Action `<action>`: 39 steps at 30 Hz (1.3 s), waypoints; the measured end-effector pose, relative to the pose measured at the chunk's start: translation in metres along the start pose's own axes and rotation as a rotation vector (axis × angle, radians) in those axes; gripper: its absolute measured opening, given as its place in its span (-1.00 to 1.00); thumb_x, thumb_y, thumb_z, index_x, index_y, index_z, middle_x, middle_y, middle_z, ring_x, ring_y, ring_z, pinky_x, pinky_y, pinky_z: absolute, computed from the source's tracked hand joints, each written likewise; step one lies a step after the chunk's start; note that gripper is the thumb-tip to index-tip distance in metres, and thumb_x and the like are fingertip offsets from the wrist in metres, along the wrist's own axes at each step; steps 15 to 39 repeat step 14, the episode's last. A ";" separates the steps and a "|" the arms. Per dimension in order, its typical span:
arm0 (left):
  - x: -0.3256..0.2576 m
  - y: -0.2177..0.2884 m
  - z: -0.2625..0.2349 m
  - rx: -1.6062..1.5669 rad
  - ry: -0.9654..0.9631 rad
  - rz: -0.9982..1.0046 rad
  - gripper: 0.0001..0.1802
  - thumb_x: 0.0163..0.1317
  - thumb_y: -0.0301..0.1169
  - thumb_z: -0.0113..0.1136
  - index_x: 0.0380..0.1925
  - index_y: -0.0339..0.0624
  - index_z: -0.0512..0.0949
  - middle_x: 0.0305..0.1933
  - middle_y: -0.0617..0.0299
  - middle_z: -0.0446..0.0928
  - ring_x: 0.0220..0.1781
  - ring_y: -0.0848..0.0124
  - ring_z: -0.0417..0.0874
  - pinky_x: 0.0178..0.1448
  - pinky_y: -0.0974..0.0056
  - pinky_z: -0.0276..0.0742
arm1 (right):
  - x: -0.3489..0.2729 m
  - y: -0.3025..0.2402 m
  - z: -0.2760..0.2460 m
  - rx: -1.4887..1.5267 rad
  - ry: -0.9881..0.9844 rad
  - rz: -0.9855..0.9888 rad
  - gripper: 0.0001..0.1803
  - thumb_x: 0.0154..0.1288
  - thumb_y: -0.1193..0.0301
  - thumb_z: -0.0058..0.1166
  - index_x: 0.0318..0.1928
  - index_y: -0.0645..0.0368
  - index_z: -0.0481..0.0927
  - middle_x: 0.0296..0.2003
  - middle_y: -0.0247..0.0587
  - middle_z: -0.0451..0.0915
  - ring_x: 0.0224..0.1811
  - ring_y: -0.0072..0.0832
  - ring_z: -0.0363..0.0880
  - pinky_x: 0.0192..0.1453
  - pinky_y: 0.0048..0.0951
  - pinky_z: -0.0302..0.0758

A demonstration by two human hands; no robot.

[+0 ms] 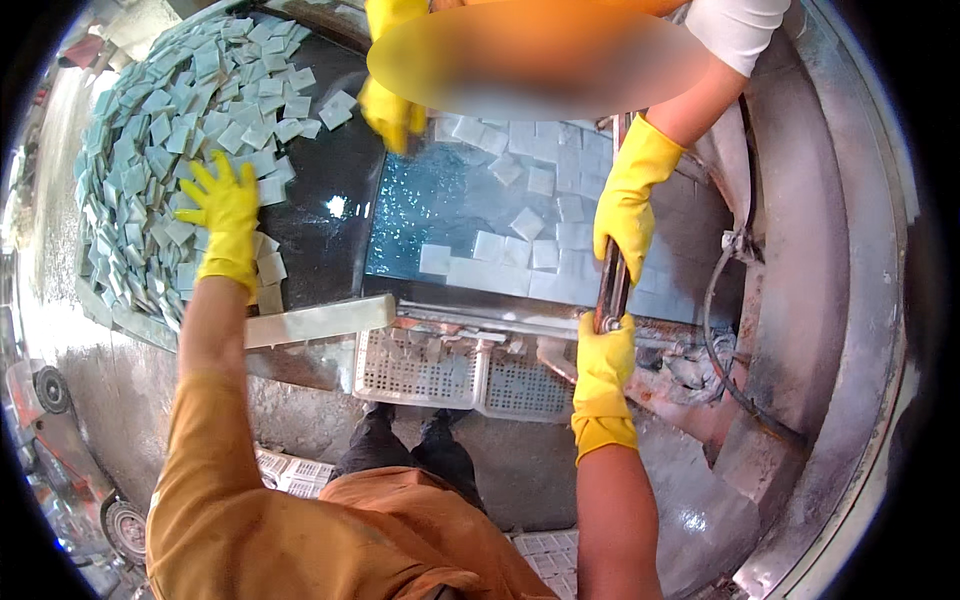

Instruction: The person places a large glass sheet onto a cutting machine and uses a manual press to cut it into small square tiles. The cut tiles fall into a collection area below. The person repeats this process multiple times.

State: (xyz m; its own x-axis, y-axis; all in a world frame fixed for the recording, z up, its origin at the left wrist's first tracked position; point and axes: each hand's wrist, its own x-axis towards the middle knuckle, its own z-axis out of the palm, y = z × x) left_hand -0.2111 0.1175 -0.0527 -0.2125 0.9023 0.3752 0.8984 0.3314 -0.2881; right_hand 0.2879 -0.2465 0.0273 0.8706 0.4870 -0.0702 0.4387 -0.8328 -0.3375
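Note:
My left hand (225,215), in a yellow rubber glove, rests with fingers spread on a heap of pale square tiles (205,110) at the left. My right hand (606,355), gloved alike, is closed round the near end of a metal bar (613,285) that crosses the wet work surface. A co-worker's yellow-gloved hand (637,195) is on the same bar farther along. Their other gloved hand (392,112) hangs near the belt's far left edge. Flat tiles (575,270) lie in rows left of the bar, with several loose, tilted ones (527,224) among them.
A dark wet strip (310,225) separates the heap from the tiled bed. A pale rail (325,320) runs along the near edge. Perforated plastic crates (420,372) sit below the bed. A hose (712,310) and curved machine wall (800,250) stand at the right.

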 end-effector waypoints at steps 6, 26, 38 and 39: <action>-0.058 0.108 -0.076 -0.388 -0.253 0.283 -0.11 0.42 0.28 0.15 0.65 0.17 0.31 0.66 -0.02 0.29 0.63 -0.46 0.19 0.52 -0.71 0.03 | 0.002 0.009 0.001 -0.029 0.033 0.029 -0.37 0.23 -0.06 0.42 0.15 0.11 0.69 -0.12 0.01 0.83 -0.05 0.07 0.82 0.05 -0.01 0.68; -0.153 0.229 -0.135 -0.610 -0.323 0.492 0.02 0.30 0.31 0.34 0.65 0.11 0.32 0.74 -0.14 0.18 0.75 -0.35 0.06 0.66 -0.66 -0.34 | 0.004 0.008 0.004 -0.093 0.014 0.060 -0.38 0.24 -0.01 0.40 0.21 0.06 0.68 -0.02 0.04 0.83 0.00 0.04 0.83 0.12 0.00 0.69; -0.153 0.229 -0.135 -0.610 -0.323 0.492 0.02 0.30 0.31 0.34 0.65 0.11 0.32 0.74 -0.14 0.18 0.75 -0.35 0.06 0.66 -0.66 -0.34 | 0.004 0.008 0.004 -0.093 0.014 0.060 -0.38 0.24 -0.01 0.40 0.21 0.06 0.68 -0.02 0.04 0.83 0.00 0.04 0.83 0.12 0.00 0.69; -0.153 0.229 -0.135 -0.610 -0.323 0.492 0.02 0.30 0.31 0.34 0.65 0.11 0.32 0.74 -0.14 0.18 0.75 -0.35 0.06 0.66 -0.66 -0.34 | 0.004 0.008 0.004 -0.093 0.014 0.060 -0.38 0.24 -0.01 0.40 0.21 0.06 0.68 -0.02 0.04 0.83 0.00 0.04 0.83 0.12 0.00 0.69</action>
